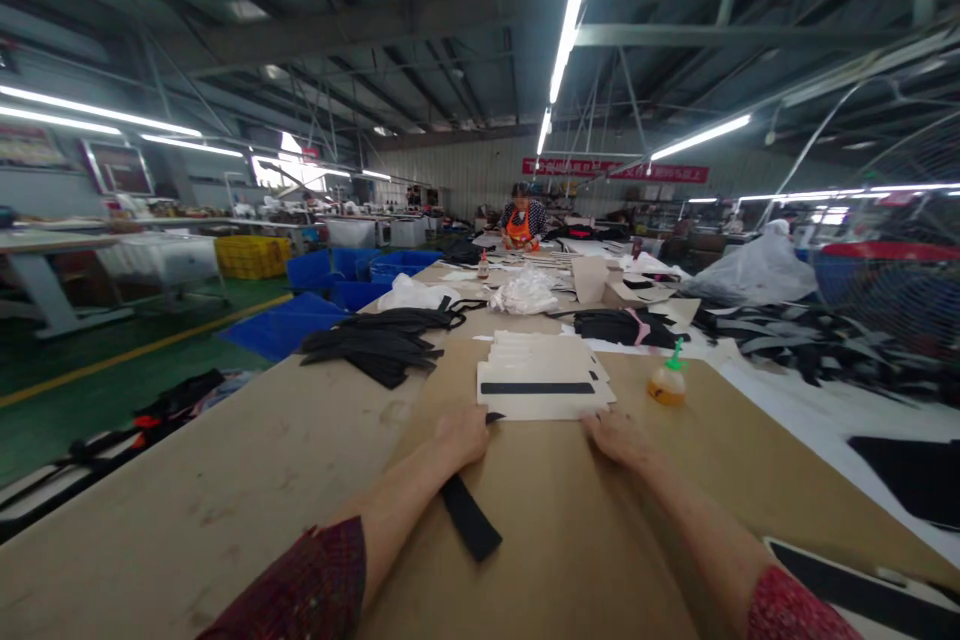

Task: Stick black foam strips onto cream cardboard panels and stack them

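A layered stack of cream panels (517, 407) lies on the brown sheet in front of me, with a black strip (536, 388) flat across the nearest panel. My left hand (461, 437) is closed at the stack's near left corner, around another black strip (471, 520). One end of that strip pokes out past the fingers; the longer end hangs toward me below the wrist. At the near right corner, my right hand (616, 435) has its fingertips closed on the panel's edge. A bottle with a green nozzle (667, 385) and amber liquid stands right of the stack.
Bundles of black strips lie at left (382, 335) and behind the stack (626, 327). Crumpled clear plastic (525, 290) sits farther back. Another panel with a black strip (862, 590) lies near right. A person in an orange apron (521, 220) works at the table's far end. Blue bins (289, 325) stand left.
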Demonstrator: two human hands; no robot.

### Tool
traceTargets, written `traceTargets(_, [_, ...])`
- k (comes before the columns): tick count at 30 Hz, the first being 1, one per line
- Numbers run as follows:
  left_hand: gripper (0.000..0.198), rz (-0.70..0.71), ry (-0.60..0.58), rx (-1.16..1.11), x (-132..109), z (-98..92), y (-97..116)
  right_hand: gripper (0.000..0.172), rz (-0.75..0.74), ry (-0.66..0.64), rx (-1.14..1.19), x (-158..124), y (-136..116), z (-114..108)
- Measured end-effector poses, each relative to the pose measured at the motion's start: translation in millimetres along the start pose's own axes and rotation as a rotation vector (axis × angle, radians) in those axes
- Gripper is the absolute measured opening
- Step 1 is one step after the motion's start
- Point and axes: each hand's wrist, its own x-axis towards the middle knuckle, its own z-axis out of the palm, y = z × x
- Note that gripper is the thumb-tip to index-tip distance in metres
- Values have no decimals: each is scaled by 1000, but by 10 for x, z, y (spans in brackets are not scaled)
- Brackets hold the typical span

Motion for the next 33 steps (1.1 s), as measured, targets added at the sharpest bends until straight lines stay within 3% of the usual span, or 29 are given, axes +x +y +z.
traceTargets(5, [30,90,-48,-42,-560,-124,-87,39,-67,-19,-25,-673,-135,-69])
traceTargets(8, [37,154,-77,-68,-1130,-171,-152,41,-90,-37,26,-1318,-274,-32])
traceTargets(10, [44,183,-102,-85,-1599,-211,-188,52,-72,10,107,-1814,-306,84])
traceTargets(14, [49,148,-202,-141,-2514,-433,-186,54,-40,85,261,-2736,-73,492])
traceTargets(17, [35,47,-186,-297,-2911,-704,-61,58,-48,151,335,-3140,153,657])
traceTargets(19, [29,-22,-201,-569,-2998,-844,72,61,-101,254,370,-3246,129,569])
traceTargets(21, [32,-93,-305,-959,-2990,-900,213,59,-194,306,410,-3276,-80,330])
traceTargets(23, [38,-130,-414,-1316,-2941,-875,334,54,-286,262,458,-3281,-400,24])
traceTargets(25, [40,-119,-462,-1528,-2888,-808,427,49,-335,208,508,-3288,-717,-250])
traceTargets(30, [44,-25,-517,-1625,-2831,-699,631,44,-346,122,681,-3321,-1141,-596])
traceTargets(33, [49,-71,-381,-1415,-2845,-704,823,42,-322,59,859,-3349,-1265,-721])
